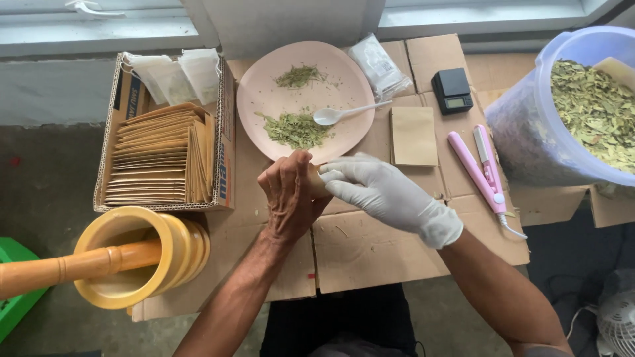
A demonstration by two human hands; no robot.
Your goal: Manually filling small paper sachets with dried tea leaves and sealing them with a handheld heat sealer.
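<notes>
As hands meet | plate: leaf bits | tub: dried leaves

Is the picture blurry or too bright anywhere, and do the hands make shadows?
In the head view the left hand, the gloved right hand and the pink plate are sharp; light is soft and even, with only faint shadows; the window sill looks washed out; the mortar near the edge looks stretched.

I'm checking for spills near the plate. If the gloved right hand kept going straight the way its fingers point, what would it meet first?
The right hand points leftward, so it would first meet the small brown pouch and the bare left hand gripping it; it is already touching them. The pink plate lies farther up, off that line.
</notes>
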